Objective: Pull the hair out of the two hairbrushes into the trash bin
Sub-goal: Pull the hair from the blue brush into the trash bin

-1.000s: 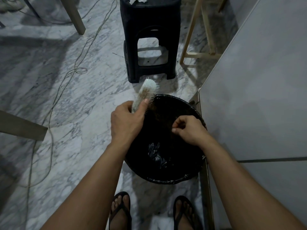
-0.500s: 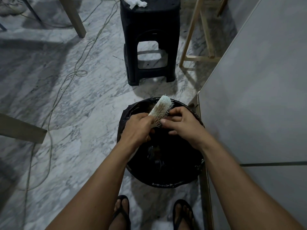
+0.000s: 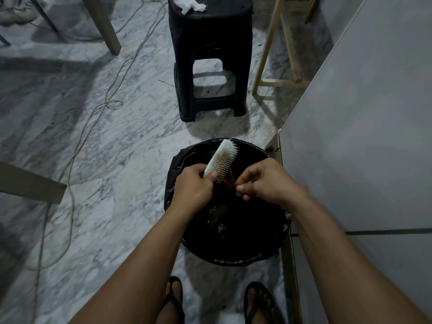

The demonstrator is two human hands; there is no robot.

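Left hand: the left hand is wrapped around the handle of the hairbrush, with the thumb lying against the edge near the bristles. I think this grip keeps the brush steady while the other hand pulls.

Hairbrush: it is pale, and it is held over the trash bin, tilted, the head pointing away from the person and the bristles turned to the right. In my judgement it is held this way so that the bristles face the hand that works on them.

Right hand: the right hand has the fingers curled, and the fingertips pinch a tuft of hair that is between this hand and the bristles.

Hair: the tuft is brown and thin. It seems to be attached to the lower bristles, but I cannot tell how much remains in the brush.

Trash bin: it is round, has a black bag inside, and stands on the marble floor just in front of the person's feet. Both hands are above its opening, probably so that the loose hair falls inside.

Count of brushes: one in view; the second brush of the task is not visible.

Count of hands: two, and both are busy.

Count of bins: one.

Other things: one black stool stands behind the bin, with one crumpled white tissue on top.
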